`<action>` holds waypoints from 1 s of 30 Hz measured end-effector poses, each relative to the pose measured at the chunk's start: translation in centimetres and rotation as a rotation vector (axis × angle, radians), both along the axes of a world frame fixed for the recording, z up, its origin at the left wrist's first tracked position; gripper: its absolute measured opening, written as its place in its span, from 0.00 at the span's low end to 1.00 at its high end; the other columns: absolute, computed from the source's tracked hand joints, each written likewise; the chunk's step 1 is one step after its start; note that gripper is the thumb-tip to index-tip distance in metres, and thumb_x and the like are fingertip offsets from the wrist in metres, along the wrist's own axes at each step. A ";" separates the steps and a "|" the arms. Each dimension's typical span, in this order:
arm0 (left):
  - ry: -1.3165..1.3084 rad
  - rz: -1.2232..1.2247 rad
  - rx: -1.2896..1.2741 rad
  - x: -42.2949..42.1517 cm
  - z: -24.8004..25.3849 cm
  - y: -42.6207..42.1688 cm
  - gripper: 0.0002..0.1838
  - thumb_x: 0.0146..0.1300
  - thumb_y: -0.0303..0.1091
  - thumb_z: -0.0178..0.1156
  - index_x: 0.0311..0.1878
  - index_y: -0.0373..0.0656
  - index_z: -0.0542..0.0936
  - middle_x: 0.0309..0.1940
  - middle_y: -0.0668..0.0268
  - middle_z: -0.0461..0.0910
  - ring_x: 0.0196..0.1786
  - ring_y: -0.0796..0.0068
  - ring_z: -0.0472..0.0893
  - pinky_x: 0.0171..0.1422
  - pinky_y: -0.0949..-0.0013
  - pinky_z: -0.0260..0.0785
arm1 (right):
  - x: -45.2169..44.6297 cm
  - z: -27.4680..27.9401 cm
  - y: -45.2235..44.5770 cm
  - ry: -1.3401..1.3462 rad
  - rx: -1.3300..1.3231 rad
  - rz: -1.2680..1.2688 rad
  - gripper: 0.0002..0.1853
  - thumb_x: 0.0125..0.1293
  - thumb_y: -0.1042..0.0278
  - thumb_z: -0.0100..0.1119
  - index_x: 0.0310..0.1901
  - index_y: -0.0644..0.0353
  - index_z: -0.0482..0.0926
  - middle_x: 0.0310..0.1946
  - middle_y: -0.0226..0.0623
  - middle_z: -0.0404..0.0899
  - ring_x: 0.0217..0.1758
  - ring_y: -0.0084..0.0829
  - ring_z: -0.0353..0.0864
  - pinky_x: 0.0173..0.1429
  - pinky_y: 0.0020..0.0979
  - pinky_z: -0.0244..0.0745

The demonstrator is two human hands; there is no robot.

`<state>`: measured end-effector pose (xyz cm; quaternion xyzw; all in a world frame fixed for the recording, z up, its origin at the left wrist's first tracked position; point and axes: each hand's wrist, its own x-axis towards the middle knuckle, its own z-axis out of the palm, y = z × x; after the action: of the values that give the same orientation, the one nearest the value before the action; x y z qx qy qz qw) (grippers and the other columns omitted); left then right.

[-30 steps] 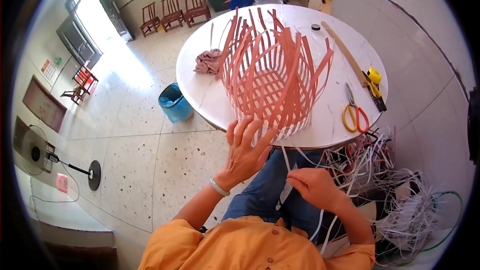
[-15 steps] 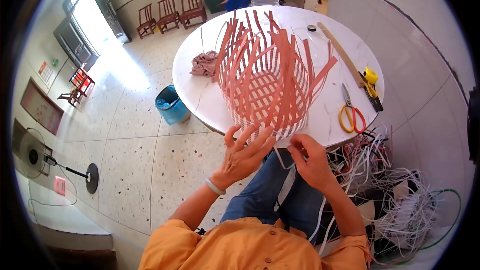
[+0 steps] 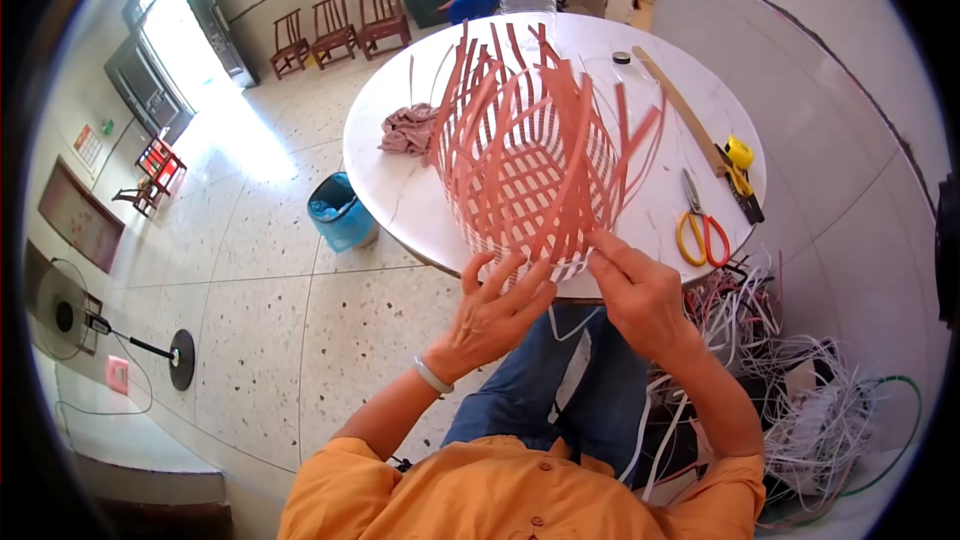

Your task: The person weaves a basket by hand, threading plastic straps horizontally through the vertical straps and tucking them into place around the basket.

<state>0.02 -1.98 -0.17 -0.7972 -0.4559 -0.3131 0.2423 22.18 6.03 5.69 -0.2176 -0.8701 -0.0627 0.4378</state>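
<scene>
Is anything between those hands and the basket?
Nothing visible is. The left hand is at the near side of the woven basket, the right hand at its near right side; the scissors lie farther right.

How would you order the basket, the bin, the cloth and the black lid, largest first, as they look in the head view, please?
1. Basket, largest by far
2. Bin
3. Cloth
4. Black lid, clearly smallest

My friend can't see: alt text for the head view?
A person's left hand and right hand work at the near side of a partly woven red-and-white basket on a round table; scissors lie to the right.
</scene>
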 end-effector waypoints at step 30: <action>0.009 -0.005 -0.031 -0.2 0.7 -0.2 0.21 0.58 0.29 0.68 0.56 0.54 0.81 0.69 0.71 0.76 0.70 0.64 0.71 0.74 0.49 0.52 | 0.8 2.7 1.2 -0.289 -0.593 -0.074 0.10 0.72 0.67 0.60 0.47 0.64 0.84 0.23 0.48 0.83 0.26 0.35 0.86 0.31 0.36 0.76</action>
<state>-0.23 -2.16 0.50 -0.8034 -0.4576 -0.3030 0.2309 22.93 7.21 8.39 -0.3560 -0.8950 0.1471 0.2247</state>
